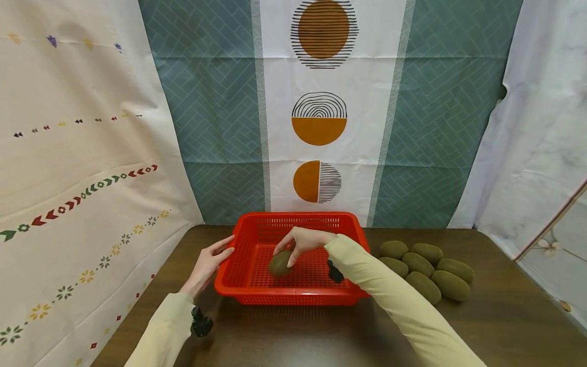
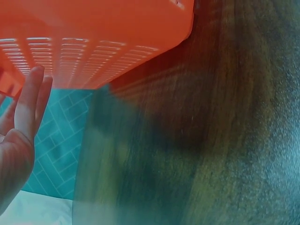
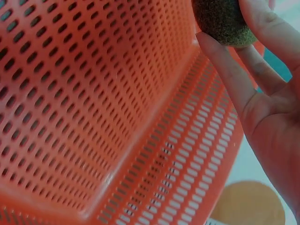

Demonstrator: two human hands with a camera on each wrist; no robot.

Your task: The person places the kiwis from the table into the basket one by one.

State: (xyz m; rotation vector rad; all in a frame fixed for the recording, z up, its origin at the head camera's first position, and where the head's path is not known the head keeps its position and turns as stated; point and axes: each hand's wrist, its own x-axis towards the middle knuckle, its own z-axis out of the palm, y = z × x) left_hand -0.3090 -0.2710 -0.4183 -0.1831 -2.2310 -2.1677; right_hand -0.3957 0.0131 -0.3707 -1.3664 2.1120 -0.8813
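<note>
A brownish-green kiwi (image 1: 279, 265) is pinched between the thumb and fingers of my right hand (image 1: 304, 241), inside the red plastic basket (image 1: 293, 291). The right wrist view shows the same fuzzy kiwi (image 3: 222, 23) between thumb and fingertips, with the slotted basket floor alongside. Whether the kiwi touches that floor I cannot tell. At the basket's left rim, my left hand (image 1: 205, 267) has its fingers extended against the edge. The left wrist view has those straight fingers (image 2: 29, 101) by the basket's outer wall.
Several more kiwis (image 1: 418, 263) lie grouped on the brown wooden table (image 1: 513, 306), right of the basket. A patterned cloth (image 1: 211, 102) hangs behind the table's back edge. Pale cloths hang at the left and right sides.
</note>
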